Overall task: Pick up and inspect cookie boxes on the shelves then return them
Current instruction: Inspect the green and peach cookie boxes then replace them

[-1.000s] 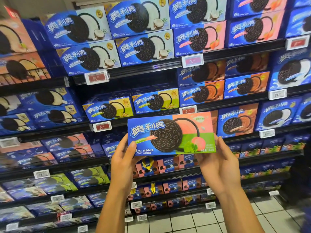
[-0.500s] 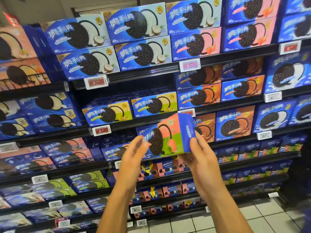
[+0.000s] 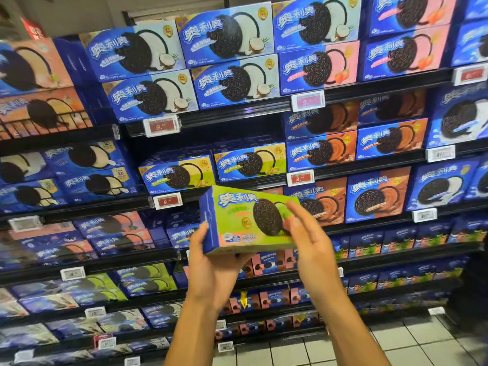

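Now: green-fronted cookie box [image 3: 237, 225] tilted; left hand [image 3: 214, 268] grips underneath; right hand [image 3: 311, 241] straight-fingered against its face

Both my forearms are bare from the bottom edge of the view up to the wrists, with no sleeve showing. My left hand [image 3: 211, 270] and right hand [image 3: 311, 249] wear no gloves, rings, watch or bracelet.
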Demonstrator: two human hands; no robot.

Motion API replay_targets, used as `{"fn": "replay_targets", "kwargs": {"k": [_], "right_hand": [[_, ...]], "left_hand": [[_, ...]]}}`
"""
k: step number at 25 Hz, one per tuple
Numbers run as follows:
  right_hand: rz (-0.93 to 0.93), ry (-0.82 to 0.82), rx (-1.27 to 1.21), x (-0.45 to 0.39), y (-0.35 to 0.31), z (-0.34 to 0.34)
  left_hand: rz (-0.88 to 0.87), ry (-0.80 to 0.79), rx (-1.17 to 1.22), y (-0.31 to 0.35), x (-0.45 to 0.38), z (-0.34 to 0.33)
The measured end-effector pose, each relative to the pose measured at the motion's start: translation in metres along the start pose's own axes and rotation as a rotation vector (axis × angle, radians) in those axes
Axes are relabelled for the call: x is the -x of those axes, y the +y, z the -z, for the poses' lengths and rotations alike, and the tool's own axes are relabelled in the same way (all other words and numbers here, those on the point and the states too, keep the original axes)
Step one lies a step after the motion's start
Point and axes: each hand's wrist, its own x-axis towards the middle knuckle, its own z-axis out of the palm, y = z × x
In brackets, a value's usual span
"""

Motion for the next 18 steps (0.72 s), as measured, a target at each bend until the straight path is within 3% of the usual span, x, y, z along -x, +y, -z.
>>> {"fn": "replay_targets", "kwargs": {"k": [3,6,9,12,15,18], "right_hand": [[-0.053,0.199,0.089,-0.011,0.012,0.022],[-0.147,0.191,0.028,-0.015,0.023,0.032],[-0.115,0.100,-0.086,-0.014,0.026,0.031],[-0.043,0.108,-0.152,-0.013,0.027,0.031],[0.011,0.192,-0.153,-0.014,0.028,0.033],[0.028,0.189,-0.140,-0.014,0.027,0.031]], "left_hand": [[-0.010,-0.088,0.150,0.003,-0.003,0.011],[0.005,-0.205,0.215,0.006,-0.007,0.017],[0.044,-0.273,0.256,0.004,-0.010,0.024],[0.055,-0.180,0.264,0.008,-0.010,0.024],[-0.089,-0.001,0.145,0.011,-0.012,0.028],[-0.197,0.077,0.030,0.014,-0.012,0.027]]}}
